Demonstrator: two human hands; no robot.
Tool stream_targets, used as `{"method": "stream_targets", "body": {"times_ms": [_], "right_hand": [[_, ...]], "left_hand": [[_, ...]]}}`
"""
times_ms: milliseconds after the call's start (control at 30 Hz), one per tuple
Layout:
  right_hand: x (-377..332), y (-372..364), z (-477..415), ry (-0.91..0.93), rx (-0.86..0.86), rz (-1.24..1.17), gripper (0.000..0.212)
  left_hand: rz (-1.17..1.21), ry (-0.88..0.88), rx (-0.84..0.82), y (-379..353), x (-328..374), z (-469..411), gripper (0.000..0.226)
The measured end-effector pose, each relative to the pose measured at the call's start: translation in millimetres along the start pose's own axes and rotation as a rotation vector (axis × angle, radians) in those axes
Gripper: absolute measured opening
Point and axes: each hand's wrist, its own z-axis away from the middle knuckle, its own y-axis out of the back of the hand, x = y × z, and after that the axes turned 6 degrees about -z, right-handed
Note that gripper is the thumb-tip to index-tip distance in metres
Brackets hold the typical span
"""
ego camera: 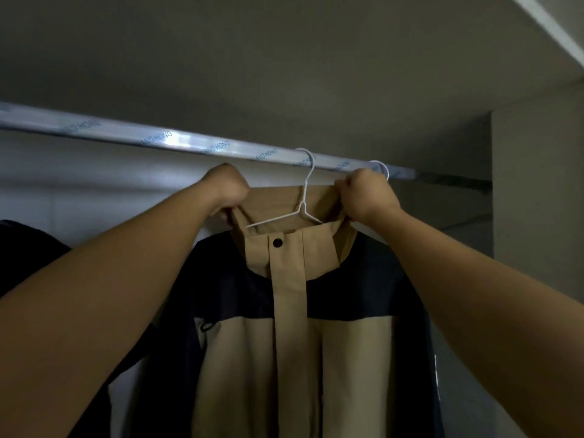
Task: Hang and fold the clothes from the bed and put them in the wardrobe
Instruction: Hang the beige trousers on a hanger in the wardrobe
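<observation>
Reaching up with both bare arms from the near corners, so the forearms fill most of the low left and right. Between them hangs the tan and navy zip-front jacket (284,358): tan front panel and placket, navy shoulders and sleeves, one dark snap at the neck.

Further in, the left hand (227,191) is curled round the left edge of the tan collar, fingers pinching the fabric. The right hand (366,197) is doing the same on the right edge, so the collar is stretched flat between them.

The jacket sits on a thin white wire hanger (305,197), its hook over the silver metal rail (158,137) with blue printed film on it. Just right of that, a second white hook (384,169) sits on the rail, touching or nearly touching the right knuckles, I can't tell which.

At the far left edge there's a dark garment (19,254), well apart from the jacket, with bare rail between them. To the right the rail ends near the grey side wall (537,184), so it's tight there. Behind is the pale back panel (94,191), and above is the wardrobe top board (284,58).
</observation>
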Motion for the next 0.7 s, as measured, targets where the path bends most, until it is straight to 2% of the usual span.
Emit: {"method": "stream_targets", "body": {"times_ms": [100,167,233,300,367,400,467,567,700], "right_hand": [[15,-7,28,-0.024,0.143,-0.243,0.054],[29,-13,55,-0.078,0.188,-0.189,0.055],[43,-28,80,-0.045,0.249,0.019,0.050],[55,-41,101,0.011,0.318,0.185,0.046],[66,-48,111,0.041,0.330,0.236,0.047],[71,-47,113,0.041,0.337,0.238,0.046],[82,-46,112,0.049,0.380,0.224,0.044],[97,-44,109,0.059,0.440,0.190,0.039],[109,-42,111,0.083,0.425,0.202,0.038]], "left_hand": [[0.312,0.068,-0.018,-4,-16,16,0.017],[0.467,0.128,0.043,-15,-46,24,0.033],[0.244,0.099,0.226,-34,-81,40,0.049],[0.068,-0.049,0.359,-58,-110,59,0.035],[0.021,-0.215,0.454,-73,-128,76,0.018],[-0.007,-0.272,0.493,-75,-134,81,0.018],[-0.078,-0.347,0.518,-71,-149,84,0.022],[-0.064,-0.319,0.552,-60,-162,83,0.020],[-0.027,-0.317,0.583,-57,-166,81,0.014]]}}
